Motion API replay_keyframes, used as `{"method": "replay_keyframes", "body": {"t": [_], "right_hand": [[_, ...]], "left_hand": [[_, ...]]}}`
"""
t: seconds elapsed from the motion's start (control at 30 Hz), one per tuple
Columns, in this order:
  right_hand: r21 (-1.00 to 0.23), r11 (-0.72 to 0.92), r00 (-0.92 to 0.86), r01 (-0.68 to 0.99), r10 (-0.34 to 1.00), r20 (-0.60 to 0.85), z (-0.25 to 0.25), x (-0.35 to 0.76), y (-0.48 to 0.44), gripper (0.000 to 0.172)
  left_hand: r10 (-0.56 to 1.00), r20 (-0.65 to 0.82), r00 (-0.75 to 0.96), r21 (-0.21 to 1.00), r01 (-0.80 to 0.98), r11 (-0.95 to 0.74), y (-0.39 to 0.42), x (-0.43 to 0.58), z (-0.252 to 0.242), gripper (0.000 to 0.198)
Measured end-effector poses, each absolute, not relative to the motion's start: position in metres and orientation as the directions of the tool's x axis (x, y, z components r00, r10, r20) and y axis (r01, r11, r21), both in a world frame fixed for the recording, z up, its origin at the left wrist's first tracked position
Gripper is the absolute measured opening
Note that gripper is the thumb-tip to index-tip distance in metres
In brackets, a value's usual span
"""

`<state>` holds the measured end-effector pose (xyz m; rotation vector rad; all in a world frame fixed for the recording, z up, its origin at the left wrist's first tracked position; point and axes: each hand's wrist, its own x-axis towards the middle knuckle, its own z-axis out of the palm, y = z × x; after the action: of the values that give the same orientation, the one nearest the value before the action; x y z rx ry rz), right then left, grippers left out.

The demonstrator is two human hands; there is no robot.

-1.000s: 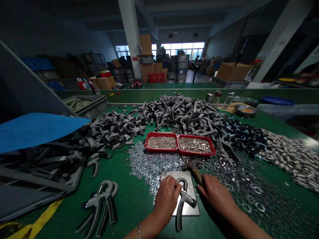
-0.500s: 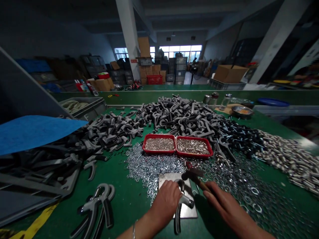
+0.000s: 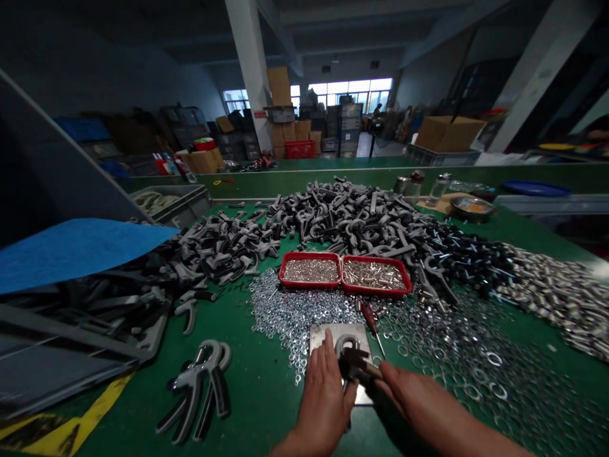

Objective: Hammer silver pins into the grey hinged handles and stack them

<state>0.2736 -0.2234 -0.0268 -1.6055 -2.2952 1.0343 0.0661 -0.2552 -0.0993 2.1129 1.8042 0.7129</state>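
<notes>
Over metal plate (image 3: 318,334), hammer (image 3: 358,364), curved grey piece (image 3: 346,338)

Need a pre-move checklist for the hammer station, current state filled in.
1. Hammer in hand: ok, the right hand grips its handle.
2. Grey handle part on the metal plate: ok, though partly hidden.
3. Left hand clear of the hammer head: not ok, the thumb is right beside it.
4. Hammer head lined up on the part: cannot tell, the head covers that spot.
5. Red-handled screwdriver off the plate: ok, it lies beyond the plate's right side.
6. Both red trays stocked: ok, small metal pieces cover both bottoms.
</notes>
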Motion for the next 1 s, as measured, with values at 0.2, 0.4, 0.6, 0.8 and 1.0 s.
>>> {"method": "replay_keyframes", "body": {"t": [0.2, 0.4, 0.6, 0.8, 1.0], "right_hand": [[-0.821, -0.142, -0.309, 0.553, 0.88, -0.36, -0.05, 0.312, -0.213, 0.047], [-0.653, -0.056, -0.162, 0.756, 0.95, -0.268, -0.06, 0.35, -0.196, 0.044], [-0.214, 0.349, -0.325, 0.912, 0.935, 0.142, -0.06, 0.305, -0.157, 0.022], [-0.221, 0.282, -0.267, 0.934, 0.959, 0.093, -0.074, 0.26, -0.128, 0.009], [-0.478, 0.245, -0.254, 0.844, 0.966, 0.047, -0.066, 0.284, -0.132, 0.012]], "left_hand": [[0.984, 0.135, 0.113, 0.524, 0.835, -0.168, -0.244, 0.066, -0.087, 0.081], [0.994, 0.066, 0.085, 0.589, 0.801, -0.107, -0.231, 0.061, -0.079, 0.079], [0.992, 0.03, 0.123, 0.534, 0.837, -0.12, -0.23, 0.069, -0.076, 0.077], [0.981, -0.174, 0.082, 0.84, 0.533, 0.105, -0.216, 0.051, -0.068, 0.07], [0.998, 0.058, 0.028, 0.699, 0.713, -0.06, -0.222, -0.005, -0.075, 0.052]]}}
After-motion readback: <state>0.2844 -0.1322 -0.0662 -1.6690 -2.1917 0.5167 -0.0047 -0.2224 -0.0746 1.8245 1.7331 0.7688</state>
